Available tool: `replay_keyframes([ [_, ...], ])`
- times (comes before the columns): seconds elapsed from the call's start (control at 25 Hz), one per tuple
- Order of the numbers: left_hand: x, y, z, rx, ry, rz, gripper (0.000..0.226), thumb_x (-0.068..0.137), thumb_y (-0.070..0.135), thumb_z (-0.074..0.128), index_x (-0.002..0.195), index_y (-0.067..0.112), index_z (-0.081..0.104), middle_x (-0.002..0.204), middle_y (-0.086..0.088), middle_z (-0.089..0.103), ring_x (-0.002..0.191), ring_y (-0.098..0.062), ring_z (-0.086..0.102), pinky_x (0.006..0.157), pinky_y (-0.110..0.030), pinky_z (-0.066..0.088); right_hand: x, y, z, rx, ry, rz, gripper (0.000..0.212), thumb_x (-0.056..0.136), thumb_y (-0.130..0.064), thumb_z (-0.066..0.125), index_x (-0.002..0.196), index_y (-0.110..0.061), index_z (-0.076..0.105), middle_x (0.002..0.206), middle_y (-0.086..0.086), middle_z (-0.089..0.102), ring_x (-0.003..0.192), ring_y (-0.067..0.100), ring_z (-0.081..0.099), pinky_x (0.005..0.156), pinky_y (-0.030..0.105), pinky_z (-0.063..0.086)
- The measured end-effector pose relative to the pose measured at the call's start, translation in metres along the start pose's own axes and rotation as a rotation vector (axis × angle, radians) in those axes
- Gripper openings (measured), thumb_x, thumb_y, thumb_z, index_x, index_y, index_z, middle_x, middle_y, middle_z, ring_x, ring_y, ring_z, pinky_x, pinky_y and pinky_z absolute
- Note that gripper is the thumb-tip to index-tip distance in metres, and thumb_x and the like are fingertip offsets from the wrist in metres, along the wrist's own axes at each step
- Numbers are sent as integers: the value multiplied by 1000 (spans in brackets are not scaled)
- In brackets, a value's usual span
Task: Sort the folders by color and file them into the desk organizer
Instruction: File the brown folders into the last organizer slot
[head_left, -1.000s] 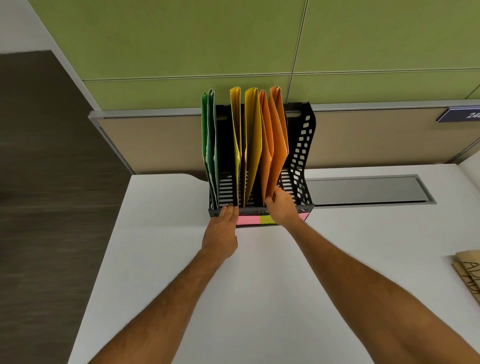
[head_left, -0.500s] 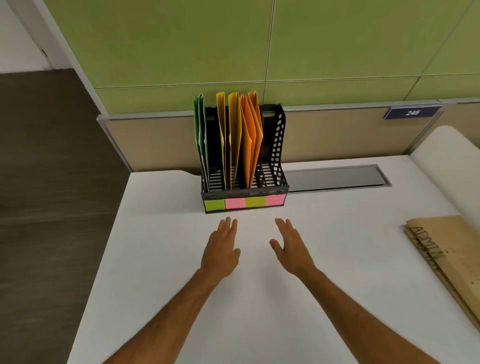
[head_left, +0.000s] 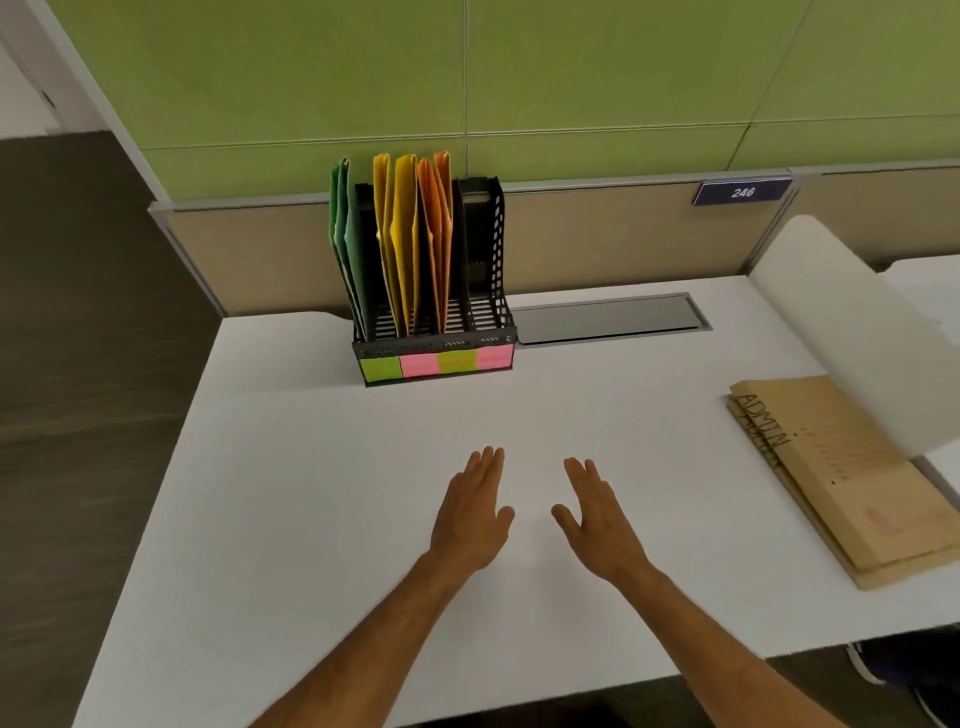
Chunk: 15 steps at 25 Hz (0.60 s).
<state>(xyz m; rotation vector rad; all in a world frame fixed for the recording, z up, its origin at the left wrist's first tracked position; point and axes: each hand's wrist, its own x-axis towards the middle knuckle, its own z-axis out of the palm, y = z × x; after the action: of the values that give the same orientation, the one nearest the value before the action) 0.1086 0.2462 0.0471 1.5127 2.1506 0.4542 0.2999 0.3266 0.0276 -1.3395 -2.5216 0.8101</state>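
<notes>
Bright folders in a black rack on a white desk

The rack (head_left: 488, 249) is black with little holes and stripes of slats. In it stand green folders (head_left: 345, 234), yellow folders (head_left: 397, 228) and orange folders (head_left: 436, 218). Sticky notes (head_left: 436, 362) on its front go green, pink, green, pink. The desk (head_left: 311, 493) is white, with a grey panel (head_left: 608, 318) set in it. The wall (head_left: 311, 67) is green above and tan below. A small sign (head_left: 742, 192) is dark blue with white numbers. A brown folder (head_left: 841, 478) has black letters. The floor (head_left: 78, 312) is dark brown.

One head-worn camera looks forward and down over the white desk (head_left: 291, 493)
</notes>
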Motion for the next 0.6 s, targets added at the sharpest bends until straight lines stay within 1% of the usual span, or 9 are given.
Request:
replay_keyframes([
  [0.2, -12, 68, 44, -20, 17, -15, 78, 102, 37, 50, 160, 29, -1, 168, 6, -1, 155, -14, -1, 122, -31, 3, -42, 65, -44, -1, -14, 36, 68, 105, -41, 40, 160, -23, 3, 168, -3, 3, 154, 11, -6, 123, 29, -2],
  [0.36, -31, 134, 96, -38, -5, -37, 77, 102, 40, 50, 159, 32, -2, 168, 7, -2, 155, -15, 0, 121, -32, 3, -76, 123, -80, 12, 7, 79, 68, 103, -46, 39, 159, -29, 3, 165, -10, -6, 154, 13, 0, 120, 29, -1],
  [0.6, -34, 216, 141, -51, -22, -39, 77, 102, 45, 49, 159, 35, -1, 168, 8, -3, 155, -16, 2, 122, -35, 5, -107, 200, -120, 4, -11, 92, 68, 103, -50, 37, 158, -34, 1, 154, -20, -17, 148, 5, -5, 119, 29, -1],
])
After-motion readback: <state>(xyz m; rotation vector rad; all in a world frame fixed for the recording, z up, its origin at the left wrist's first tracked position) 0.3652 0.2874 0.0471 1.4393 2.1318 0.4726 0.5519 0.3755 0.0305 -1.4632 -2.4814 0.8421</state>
